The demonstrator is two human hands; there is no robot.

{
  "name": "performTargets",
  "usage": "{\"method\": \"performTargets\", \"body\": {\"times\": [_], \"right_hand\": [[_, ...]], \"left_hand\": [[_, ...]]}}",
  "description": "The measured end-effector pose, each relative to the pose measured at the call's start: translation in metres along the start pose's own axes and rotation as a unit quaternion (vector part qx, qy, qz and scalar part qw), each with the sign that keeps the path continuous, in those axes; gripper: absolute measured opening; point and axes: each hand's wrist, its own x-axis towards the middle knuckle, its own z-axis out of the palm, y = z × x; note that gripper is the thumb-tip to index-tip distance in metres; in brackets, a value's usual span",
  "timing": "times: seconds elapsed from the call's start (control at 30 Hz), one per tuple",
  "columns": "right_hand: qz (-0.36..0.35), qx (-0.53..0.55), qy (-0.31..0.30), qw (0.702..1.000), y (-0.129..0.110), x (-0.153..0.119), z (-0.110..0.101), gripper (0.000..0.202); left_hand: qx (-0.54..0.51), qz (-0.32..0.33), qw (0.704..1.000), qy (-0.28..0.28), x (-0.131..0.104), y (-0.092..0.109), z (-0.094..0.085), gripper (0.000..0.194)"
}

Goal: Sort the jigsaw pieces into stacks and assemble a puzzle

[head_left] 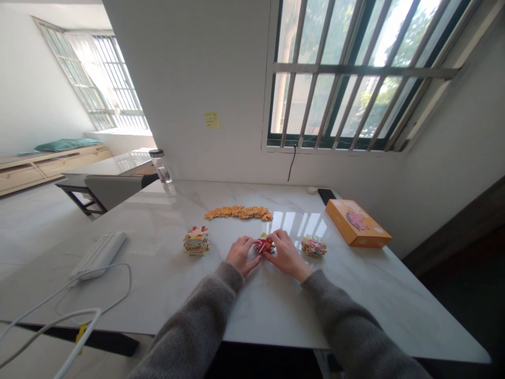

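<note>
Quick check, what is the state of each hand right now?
Left hand: fingers closed on the red piece.
Right hand: fingers closed on the same piece.

Glossy, marble-look tabletop (158, 295); grey knit sleeves (201, 310) (ribbed, matt); smooth, cardboard-like orange box (351, 226).

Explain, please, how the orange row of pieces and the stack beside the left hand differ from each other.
The orange row stretches long and low, while the stack is short from side to side but taller. The orange row looks almost one colour; the stack shows cream, red and greenish tones. Both consist of thin, overlapping pieces on the white table.
</note>
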Motion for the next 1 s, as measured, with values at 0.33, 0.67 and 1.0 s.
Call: {"method": "performTargets", "body": {"times": [0.33,0.67,1.0], "right_hand": [[-0.002,0.147,0.047,0.988,-0.007,-0.01,-0.002,0.037],[-0.02,0.206,0.007,0.978,-0.008,-0.014,-0.026,0.022],[-0.022,0.235,0.022,0.972,-0.004,-0.018,-0.029,0.027]], "left_hand": [[-0.077,0.042,0.991,0.102,0.002,0.002,-0.004,0.024],[-0.241,-0.021,0.966,0.09,0.002,0.007,-0.008,0.013],[-0.279,-0.044,0.959,0.032,0.001,0.011,-0.009,0.024]]}}
